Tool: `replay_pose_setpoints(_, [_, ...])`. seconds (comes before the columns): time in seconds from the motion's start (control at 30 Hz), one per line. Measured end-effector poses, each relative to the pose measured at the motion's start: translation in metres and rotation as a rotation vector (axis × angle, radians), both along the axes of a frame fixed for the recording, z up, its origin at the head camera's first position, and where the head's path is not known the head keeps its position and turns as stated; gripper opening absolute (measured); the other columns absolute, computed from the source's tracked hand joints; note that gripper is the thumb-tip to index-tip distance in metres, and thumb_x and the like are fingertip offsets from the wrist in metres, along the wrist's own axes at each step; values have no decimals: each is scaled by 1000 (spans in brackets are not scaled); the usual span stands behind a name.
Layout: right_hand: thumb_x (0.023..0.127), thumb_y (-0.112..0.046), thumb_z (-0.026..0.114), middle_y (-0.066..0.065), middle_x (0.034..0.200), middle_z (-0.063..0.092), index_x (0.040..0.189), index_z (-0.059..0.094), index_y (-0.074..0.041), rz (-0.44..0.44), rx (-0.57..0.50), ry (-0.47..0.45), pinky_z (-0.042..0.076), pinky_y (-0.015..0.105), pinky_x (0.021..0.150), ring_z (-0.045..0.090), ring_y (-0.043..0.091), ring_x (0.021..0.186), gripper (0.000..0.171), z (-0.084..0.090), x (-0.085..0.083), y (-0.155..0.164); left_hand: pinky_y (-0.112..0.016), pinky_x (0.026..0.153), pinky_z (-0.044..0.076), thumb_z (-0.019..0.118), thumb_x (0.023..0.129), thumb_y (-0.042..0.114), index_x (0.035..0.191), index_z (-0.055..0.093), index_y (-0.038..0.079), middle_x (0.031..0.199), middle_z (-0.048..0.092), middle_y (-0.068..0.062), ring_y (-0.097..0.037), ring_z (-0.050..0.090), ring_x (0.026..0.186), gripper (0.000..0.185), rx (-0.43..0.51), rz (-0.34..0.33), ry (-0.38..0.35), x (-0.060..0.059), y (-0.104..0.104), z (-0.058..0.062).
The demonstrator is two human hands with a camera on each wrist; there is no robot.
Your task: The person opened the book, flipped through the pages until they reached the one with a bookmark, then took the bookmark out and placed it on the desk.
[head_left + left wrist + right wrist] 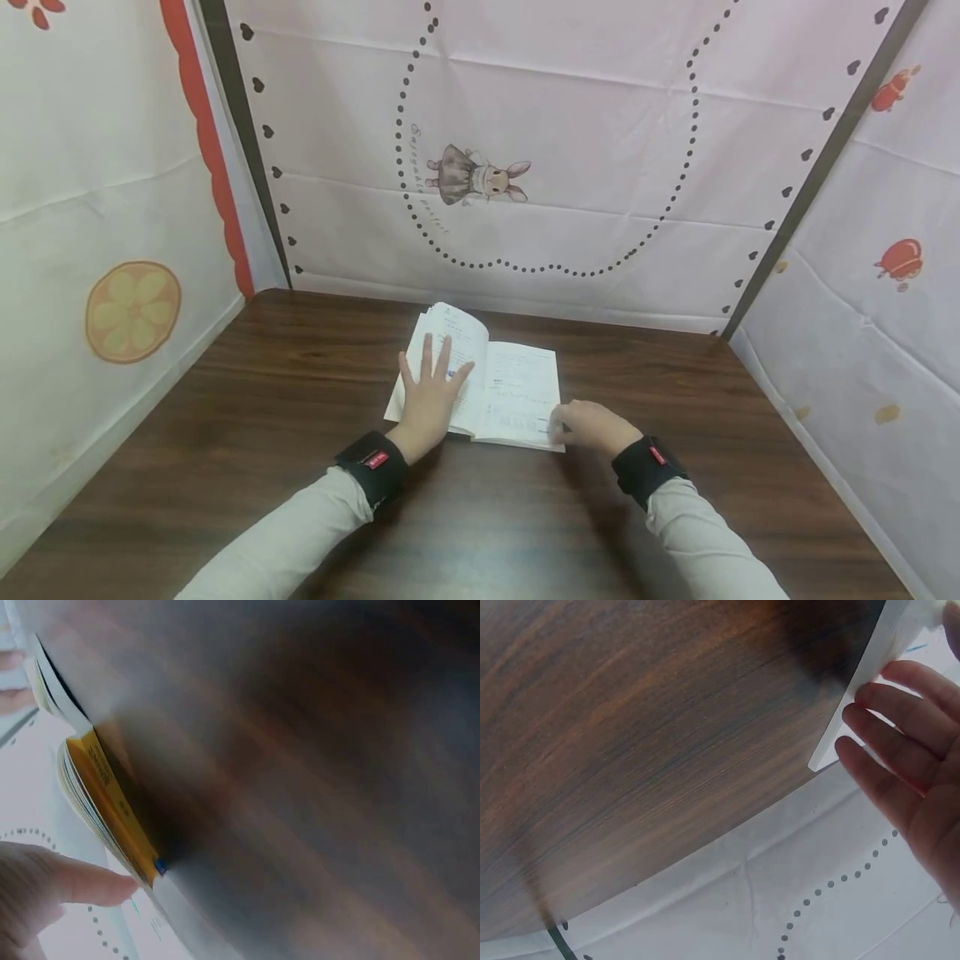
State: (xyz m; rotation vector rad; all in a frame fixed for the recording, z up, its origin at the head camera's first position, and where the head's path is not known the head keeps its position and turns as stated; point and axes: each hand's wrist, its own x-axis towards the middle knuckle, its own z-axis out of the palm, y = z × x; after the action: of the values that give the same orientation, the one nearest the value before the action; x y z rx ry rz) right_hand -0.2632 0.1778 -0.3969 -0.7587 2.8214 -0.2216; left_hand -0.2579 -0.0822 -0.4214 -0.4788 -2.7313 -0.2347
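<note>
An open book with white printed pages lies on the dark wooden table, near its far middle. My left hand presses flat on the left page, fingers spread and straight. The left wrist view shows the book's yellow cover edge and one finger of that hand beside it. My right hand is at the right page's near right corner. In the right wrist view its fingers lie lightly bent against that page corner. I cannot see a pinch.
Printed cloth walls enclose the table: a rabbit picture at the back, an orange slice on the left and red figures on the right. Both forearms in light sleeves with black wrist bands reach over the near table.
</note>
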Motion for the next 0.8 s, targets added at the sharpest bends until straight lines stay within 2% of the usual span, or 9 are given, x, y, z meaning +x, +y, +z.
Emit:
replay_pose_setpoints(0.07, [86,-9,66,-1,76,61,93,67,-8,17,18,27,44,30,69,51,13,71,7,-1,-1,0,-63,109,20,55,89,3,131,55,15,150,33,-18,-42,17,143,44,-90,-127,-51,1,1,-1])
replay_pose_setpoints(0.13, [87,-7,64,2,75,62,92,67,-6,42,34,70,45,30,66,51,14,68,7,-2,-2,-1,-55,111,26,53,92,4,130,56,10,147,39,-17,-39,25,141,39,-115,-244,-152,3,1,-3])
replay_pose_setpoints(0.2, [87,-5,62,4,75,64,92,66,-4,56,55,122,46,31,65,52,14,66,7,-4,-2,-2,-49,112,28,49,94,5,131,53,7,146,41,-16,-35,30,140,38,-118,-306,-268,6,3,-2])
replay_pose_setpoints(0.27, [88,-3,61,7,76,66,92,66,-3,56,88,168,47,31,65,53,15,65,7,-5,-2,-4,-46,113,27,46,96,6,134,49,4,146,42,-15,-31,32,140,39,-95,-297,-363,8,6,1])
replay_pose_setpoints(0.37, [89,-4,59,8,77,67,94,67,-3,34,122,194,49,31,66,55,16,65,9,-5,-3,-6,-44,114,27,44,97,7,138,44,3,147,41,-14,-29,33,140,42,-107,-250,-416,9,11,7])
replay_pose_setpoints(0.47, [90,-7,59,8,78,67,97,67,-3,9,116,171,50,30,68,56,16,67,11,-3,-3,-6,-42,113,29,43,97,9,140,42,2,146,43,-13,-28,35,139,43,-104,-226,-438,6,14,10])
replay_pose_setpoints(0.63, [90,-7,60,6,75,66,97,67,-3,-4,81,148,49,30,66,55,15,65,11,-5,-3,-5,-39,110,34,47,97,12,136,47,2,140,49,-13,-26,43,134,40,-102,-206,-444,2,16,10])
replay_pose_setpoints(0.8, [87,-3,62,6,71,67,91,70,-3,16,98,243,46,25,58,52,12,58,8,-11,-7,-6,-37,105,40,52,95,12,131,52,1,130,57,-14,-26,52,125,37,-95,-218,-456,-3,18,11])
